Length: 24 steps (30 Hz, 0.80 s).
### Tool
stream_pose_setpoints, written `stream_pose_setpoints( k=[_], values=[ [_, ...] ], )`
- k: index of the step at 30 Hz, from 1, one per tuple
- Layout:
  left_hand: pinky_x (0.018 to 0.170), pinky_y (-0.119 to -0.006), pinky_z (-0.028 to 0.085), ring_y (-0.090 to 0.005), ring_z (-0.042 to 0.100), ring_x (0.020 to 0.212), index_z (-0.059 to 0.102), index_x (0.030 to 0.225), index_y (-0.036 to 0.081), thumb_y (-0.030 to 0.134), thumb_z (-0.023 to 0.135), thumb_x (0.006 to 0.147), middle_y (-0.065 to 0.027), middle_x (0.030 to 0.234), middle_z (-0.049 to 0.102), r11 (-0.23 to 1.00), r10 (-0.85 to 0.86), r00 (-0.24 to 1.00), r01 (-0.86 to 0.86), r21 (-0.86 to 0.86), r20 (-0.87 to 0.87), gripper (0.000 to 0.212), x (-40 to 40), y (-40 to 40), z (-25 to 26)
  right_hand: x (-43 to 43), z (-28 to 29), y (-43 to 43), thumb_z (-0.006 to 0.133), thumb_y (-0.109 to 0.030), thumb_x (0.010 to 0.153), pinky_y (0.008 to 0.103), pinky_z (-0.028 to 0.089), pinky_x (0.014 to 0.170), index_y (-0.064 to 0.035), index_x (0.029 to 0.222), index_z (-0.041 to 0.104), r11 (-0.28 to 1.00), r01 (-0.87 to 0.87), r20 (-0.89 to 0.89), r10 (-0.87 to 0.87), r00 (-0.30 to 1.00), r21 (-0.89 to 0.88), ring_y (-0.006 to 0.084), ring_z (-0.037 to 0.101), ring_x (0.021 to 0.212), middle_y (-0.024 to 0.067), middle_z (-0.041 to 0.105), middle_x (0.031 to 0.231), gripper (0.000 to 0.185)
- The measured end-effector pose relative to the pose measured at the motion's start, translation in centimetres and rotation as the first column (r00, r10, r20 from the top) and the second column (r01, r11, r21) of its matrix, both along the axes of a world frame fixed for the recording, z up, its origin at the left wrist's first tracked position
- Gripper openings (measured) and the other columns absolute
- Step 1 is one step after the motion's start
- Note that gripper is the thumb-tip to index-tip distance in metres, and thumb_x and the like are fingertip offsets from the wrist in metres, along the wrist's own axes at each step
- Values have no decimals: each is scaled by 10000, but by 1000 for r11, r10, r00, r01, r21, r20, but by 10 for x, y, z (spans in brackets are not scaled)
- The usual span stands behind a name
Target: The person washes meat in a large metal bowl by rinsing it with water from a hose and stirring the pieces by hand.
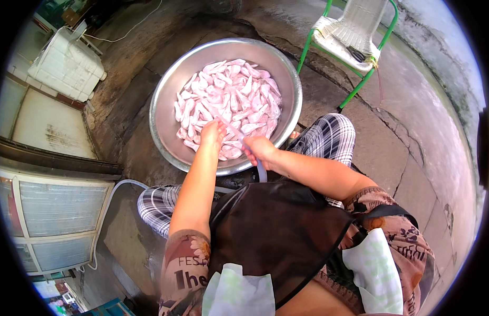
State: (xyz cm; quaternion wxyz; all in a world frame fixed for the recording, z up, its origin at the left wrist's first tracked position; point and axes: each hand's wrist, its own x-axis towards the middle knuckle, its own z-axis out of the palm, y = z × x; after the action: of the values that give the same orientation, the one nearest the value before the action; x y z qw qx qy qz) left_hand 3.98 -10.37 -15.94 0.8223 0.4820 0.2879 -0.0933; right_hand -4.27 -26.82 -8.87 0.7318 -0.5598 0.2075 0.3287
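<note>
Before me on the ground stands a wide round metal basin (163, 102). Many raw, pale poultry pieces (232, 89), apparently wings, fill its bottom. My right hand (260, 151) grips a translucent hose (262, 172) over the near rim, and the hose's front part slants up and left across the meat. Just left of the hose is my left hand (213, 133), low over the poultry pieces with its fingers curled. Its fingertips are partly hidden, and whether they hold a piece or touch the hose is unclear.
A green-framed chair (347, 33) with a woven seat stands at the upper right, dark-handled scissors (356, 53) lying on it. To the left are a white appliance (69, 65) and a framed glazed door (59, 217). The pale hose (110, 197) trails along the floor near my left knee.
</note>
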Motion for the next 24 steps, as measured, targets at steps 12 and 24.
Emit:
stream_pose_setpoints(
  k=[12, 24],
  values=[
    [771, -343, 438, -263, 560, 816, 603, 928, -24, 148, 549, 759, -156, 895, 592, 546, -429, 897, 165, 821, 105, 247, 37, -14, -34, 44, -56, -20, 422, -138, 795, 287, 305, 355, -32, 667, 456, 944, 311, -63, -319, 946, -106, 140, 386, 420, 46, 428, 553, 170],
    [938, -335, 336, -269, 440, 1113, 594, 994, 46, 145, 533, 806, -168, 1145, 494, 176, -418, 878, -173, 969, 232, 221, -34, 173, 128, 72, -84, -41, 417, -100, 772, 323, 326, 340, -6, 634, 482, 836, 405, 32, -424, 905, -369, 180, 423, 418, 89, 471, 560, 179]
  ],
)
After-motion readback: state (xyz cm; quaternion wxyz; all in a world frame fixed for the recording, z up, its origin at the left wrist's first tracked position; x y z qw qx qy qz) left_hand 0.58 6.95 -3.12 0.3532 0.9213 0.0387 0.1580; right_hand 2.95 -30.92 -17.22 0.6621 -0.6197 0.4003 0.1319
